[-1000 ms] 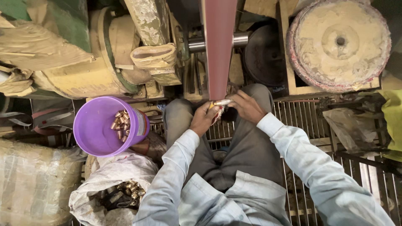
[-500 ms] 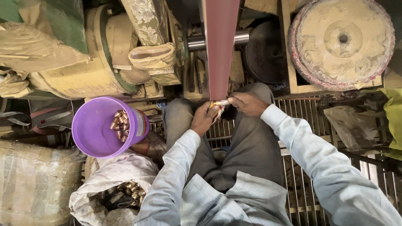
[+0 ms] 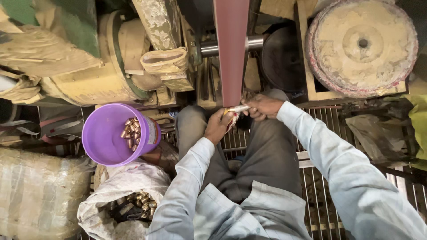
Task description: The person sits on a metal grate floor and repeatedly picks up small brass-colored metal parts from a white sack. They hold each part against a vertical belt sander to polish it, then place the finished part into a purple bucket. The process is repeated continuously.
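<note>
My left hand (image 3: pixel 219 126) and my right hand (image 3: pixel 262 106) together hold a small pale metal piece (image 3: pixel 238 108) just below the lower end of a dark red sanding belt (image 3: pixel 231 49) that runs up to a steel shaft (image 3: pixel 255 42). Both hands are closed on the piece; the left one pinches its left end, the right one grips its right end. A purple bucket (image 3: pixel 103 142) with several small brass parts (image 3: pixel 130 130) stands left of my knees. Below it a white sack (image 3: pixel 116 186) holds more brass parts (image 3: pixel 138 201).
A dusty round wheel (image 3: pixel 362 44) lies flat in a wooden frame at the upper right. A yellowish drum-shaped housing (image 3: pixel 98 80) sits at the upper left. A wrapped bundle (image 3: pixel 35 191) lies at the lower left. A metal grate (image 3: pixel 320 178) runs under my legs.
The hands have stayed at the belt's lower end; the piece has shifted only slightly between them. The bucket and sack have not moved.
</note>
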